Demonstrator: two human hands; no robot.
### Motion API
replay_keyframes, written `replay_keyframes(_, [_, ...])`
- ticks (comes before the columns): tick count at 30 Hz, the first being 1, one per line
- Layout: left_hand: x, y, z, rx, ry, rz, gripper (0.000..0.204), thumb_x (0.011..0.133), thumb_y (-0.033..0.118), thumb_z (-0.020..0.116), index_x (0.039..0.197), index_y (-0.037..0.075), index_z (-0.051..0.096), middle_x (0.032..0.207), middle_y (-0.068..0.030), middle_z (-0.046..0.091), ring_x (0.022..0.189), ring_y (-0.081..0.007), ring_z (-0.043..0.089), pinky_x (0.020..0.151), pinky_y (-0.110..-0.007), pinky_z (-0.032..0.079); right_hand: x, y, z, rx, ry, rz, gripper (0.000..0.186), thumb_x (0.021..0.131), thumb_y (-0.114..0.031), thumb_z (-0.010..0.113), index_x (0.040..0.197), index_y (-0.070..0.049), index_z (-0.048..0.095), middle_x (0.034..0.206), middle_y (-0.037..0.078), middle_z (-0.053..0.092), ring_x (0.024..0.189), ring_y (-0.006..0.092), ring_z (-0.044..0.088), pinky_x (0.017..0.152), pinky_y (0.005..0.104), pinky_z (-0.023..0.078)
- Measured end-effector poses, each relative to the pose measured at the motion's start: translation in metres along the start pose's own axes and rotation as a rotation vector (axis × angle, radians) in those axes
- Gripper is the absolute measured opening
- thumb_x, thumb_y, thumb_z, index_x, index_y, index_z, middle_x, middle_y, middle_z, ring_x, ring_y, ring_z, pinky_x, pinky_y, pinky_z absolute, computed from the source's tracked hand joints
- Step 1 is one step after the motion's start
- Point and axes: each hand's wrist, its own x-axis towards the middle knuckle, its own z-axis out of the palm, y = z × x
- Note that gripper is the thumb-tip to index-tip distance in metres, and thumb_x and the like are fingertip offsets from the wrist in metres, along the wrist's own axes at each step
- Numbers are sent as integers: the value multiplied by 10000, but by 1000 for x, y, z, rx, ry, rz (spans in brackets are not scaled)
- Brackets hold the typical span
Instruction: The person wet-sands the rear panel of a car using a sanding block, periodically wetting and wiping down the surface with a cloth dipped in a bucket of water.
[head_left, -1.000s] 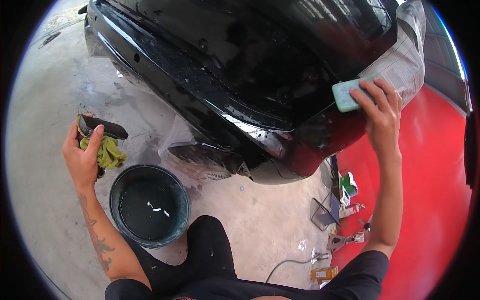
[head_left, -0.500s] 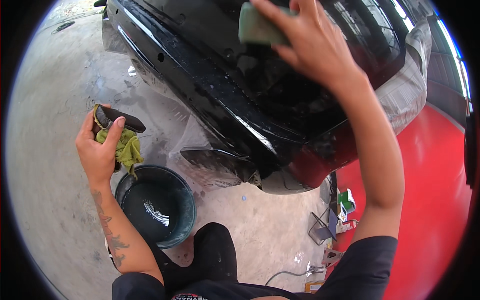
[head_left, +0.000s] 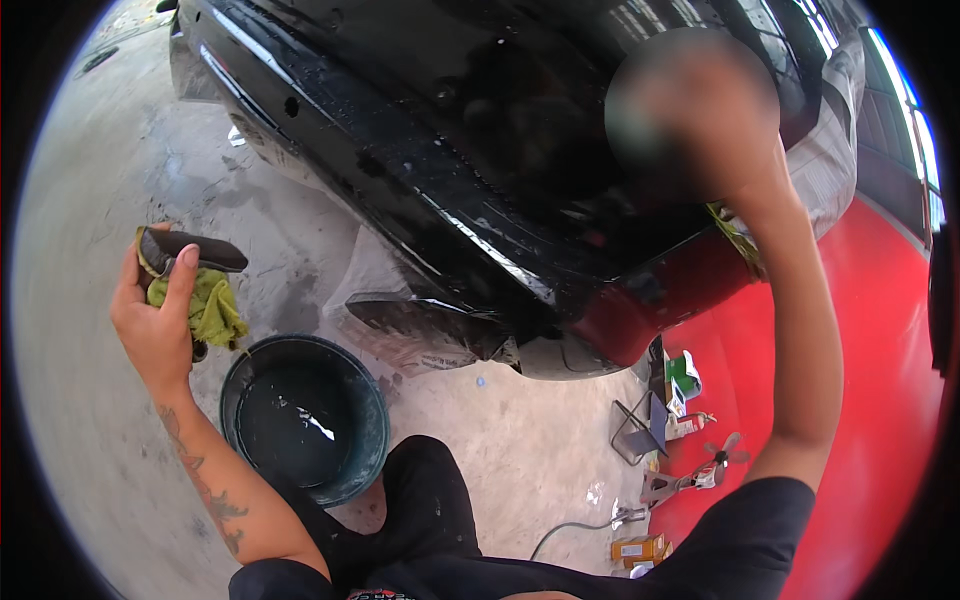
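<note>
My left hand (head_left: 158, 315), out over the floor at left, is closed on a crumpled yellow-green cloth (head_left: 215, 308) and a dark curved pad (head_left: 200, 250) with a yellowish edge, the thumb pressing against them. Far right, my right arm reaches over a glossy black car body panel (head_left: 470, 100). A round blur covers my right hand (head_left: 705, 120) and hides its fingers; a pale green patch shows at its left, where a flat green block was in its grip earlier. Water drops dot the panel.
Below my left hand stands a dark tub (head_left: 378, 440) of water, close to my knee. Plastic sheeting (head_left: 375, 290) hangs at the car's lower edge. To the right are a red surface (head_left: 860, 370), a fan (head_left: 722, 458), a folding stand (head_left: 640, 425) and a carton (head_left: 640, 550).
My right hand has moved right and down across the panel. My left hand has shifted left and slightly down with the cloth and pad. The view has shifted a little too.
</note>
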Motion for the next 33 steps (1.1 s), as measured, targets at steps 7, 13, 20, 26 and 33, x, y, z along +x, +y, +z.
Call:
replay_keyframes(7, [-2,5,4,-45,-57,41,366,926,182,801,1206,-23,686,1022,-51,712,924,-117,651,853,-272,512,-136,-44,-41,-19,-128,316,520,763,2,641,1214,-230,754,1159,50,619,1128,305,566,929,446,492])
replay_keyframes(13, [-6,10,-8,-15,-156,45,365,908,148,808,1195,-30,671,977,-38,686,890,-109,633,811,-271,509,-104,-188,-26,618,173,526,473,745,-43,667,1178,-202,765,1033,14,671,953,254,618,792,389,448])
replay_keyframes(20, [-5,21,-6,-47,-178,-16,363,875,99,827,1179,-28,675,974,-37,687,898,-107,639,798,-271,520,-46,-211,3,794,374,611,522,768,24,668,1264,-139,686,976,9,652,864,224,597,709,374,434])
replay_keyframes(26, [-3,24,-8,-4,-158,27,371,899,152,817,1172,-51,669,975,-43,693,886,-114,642,798,-274,518,3,-201,34,765,429,548,414,805,-51,699,1211,-119,652,861,26,605,760,221,624,615,350,478])
replay_keyframes(33, [-2,22,-7,-36,-161,10,388,887,163,832,1171,-47,670,971,-53,699,896,-124,646,809,-279,518,111,-166,50,540,524,543,366,828,-136,689,1194,-137,674,845,23,640,773,199,655,635,355,482])
